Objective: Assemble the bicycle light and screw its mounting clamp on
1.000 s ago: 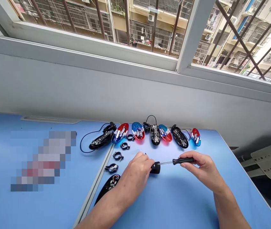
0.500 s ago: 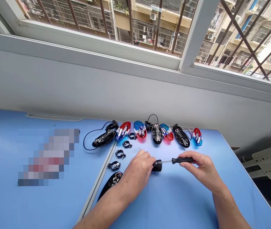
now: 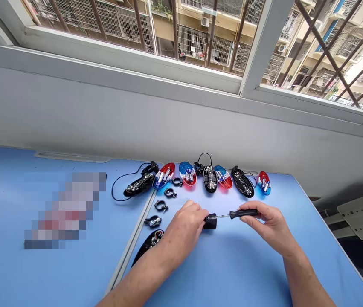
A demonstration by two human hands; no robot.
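My left hand (image 3: 186,224) is closed around a small black plastic part (image 3: 212,221), whose right end sticks out past the fingers. The rest of that part is hidden under the hand. Between the thumb and fingers of my right hand (image 3: 269,224) is the black handle of a screwdriver (image 3: 243,213). Its thin metal shaft points left, and the tip meets the black part near my left fingers. A black oval housing (image 3: 147,245) with wires inside lies partly behind my left forearm. Black ring clamps (image 3: 161,206) stand in a line left of my left hand.
Along the back lie black oval housings (image 3: 244,184) with cables and red-and-blue shells (image 3: 187,174) holding batteries. A blurred patch (image 3: 68,209) covers something on the left side of the blue table (image 3: 296,200). Behind rise a wall and a barred window.
Both hands keep nearly the same place and grip. The screwdriver and my right hand have shifted very slightly.
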